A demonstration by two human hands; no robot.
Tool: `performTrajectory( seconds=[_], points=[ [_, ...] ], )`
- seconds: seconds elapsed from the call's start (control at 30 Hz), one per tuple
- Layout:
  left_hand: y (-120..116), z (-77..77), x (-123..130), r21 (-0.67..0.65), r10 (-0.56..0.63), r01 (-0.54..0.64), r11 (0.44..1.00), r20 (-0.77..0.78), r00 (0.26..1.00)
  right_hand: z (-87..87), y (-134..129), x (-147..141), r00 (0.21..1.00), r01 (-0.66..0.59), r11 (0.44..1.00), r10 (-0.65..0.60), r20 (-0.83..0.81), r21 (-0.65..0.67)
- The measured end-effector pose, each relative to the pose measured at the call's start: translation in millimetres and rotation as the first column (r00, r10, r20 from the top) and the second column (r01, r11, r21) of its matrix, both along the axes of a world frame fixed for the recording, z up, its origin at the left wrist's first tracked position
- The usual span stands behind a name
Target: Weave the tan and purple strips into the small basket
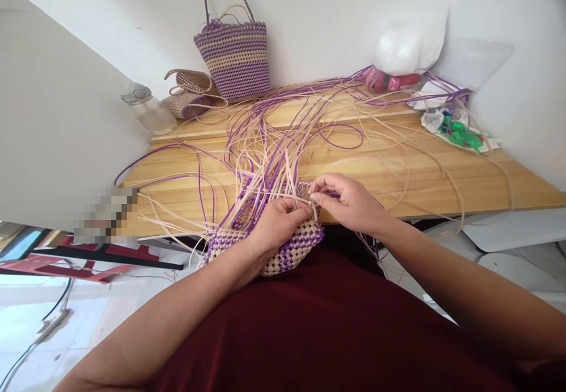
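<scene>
Head view, quick read: where's the piece?

"Your woven piece (300, 244) is at the near edge of the wooden table (389, 171), close against your dark red shirt (309, 321). Loose strands (274, 168), purple and pale, fan up out of it and across the tabletop."

And the grip?

"Left hand (283, 221): fingers closed narrow on the woven piece near its upper edge, thumb over the front. Right hand (347, 200): thumb and fingertips in a tight pinch on what looks like a pale strand (315, 214) at the rim, just beside the left fingers. Exact contact under the fingertips is too small to tell."

How to handle that bit well?

"Judgement only: let your left hand anchor the weave close to where the strand comes out, so the edge doesn't twist. Keep the right pinch short, near the rim. Draw steadily, not in a jerk, and match the snugness of the knobbly rows below; too hard could pucker the edge, too soft could leave a gap."

Main risk?

"Snagging. Plenty of strands lie crossed right behind your fingers, so separate the one you want from its neighbours before tightening, and check it lies flat, untwisted."
</scene>
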State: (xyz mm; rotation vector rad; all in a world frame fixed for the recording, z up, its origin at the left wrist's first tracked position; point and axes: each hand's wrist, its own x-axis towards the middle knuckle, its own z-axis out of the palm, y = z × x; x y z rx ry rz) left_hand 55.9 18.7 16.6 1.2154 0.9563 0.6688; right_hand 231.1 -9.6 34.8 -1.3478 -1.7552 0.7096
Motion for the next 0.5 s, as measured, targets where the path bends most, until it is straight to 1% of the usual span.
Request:
performTrajectory(
  seconds=[0.07,0.13,0.2,0.27,0.3,0.33,0.37,0.43,0.5],
  points=[
    [0.4,-0.7,-0.3,0.007,-0.014,0.014,1.000,0.000,1.000,-0.4,-1.8,1.2,0.997,-0.077,0.996,0.076,-0.006,-0.051],
    [0.7,-1.4,-0.3,0.019,-0.004,0.004,1.000,-0.005,1.000,0.4,-4.3,2.2,0.997,-0.079,0.996,0.079,0.001,-0.036],
    [0.8,-2.7,0.0,0.023,0.016,-0.016,1.000,-0.010,1.000,1.7,-8.1,1.4,0.997,-0.001,0.999,-0.002,0.083,0.040],
    [0.9,-4.9,0.5,0.033,0.031,-0.031,0.999,-0.011,0.999,2.7,-12.6,-0.7,0.979,0.079,0.986,-0.105,0.176,0.146],
    [1.0,-6.3,0.7,0.041,0.036,-0.036,0.999,-0.014,0.999,2.9,-14.5,-1.8,0.971,0.101,0.979,-0.136,0.196,0.179],
    [1.1,-7.7,0.8,0.052,0.041,-0.040,0.998,-0.021,0.999,3.1,-15.8,-2.8,0.971,0.111,0.976,-0.146,0.191,0.185],
    [1.3,-9.1,0.8,0.065,0.042,-0.040,0.997,-0.027,0.999,3.3,-16.3,-3.6,0.976,0.111,0.980,-0.138,0.166,0.162],
    [2.0,-11.2,0.1,0.078,0.021,-0.020,0.997,-0.021,1.000,4.1,-14.7,-4.5,0.989,0.088,0.993,-0.096,0.115,0.076],
    [2.8,-12.0,-1.3,0.063,-0.024,0.023,0.998,0.013,1.000,5.7,-10.9,-4.5,0.990,0.065,0.998,-0.065,0.127,0.004]
  ],
)
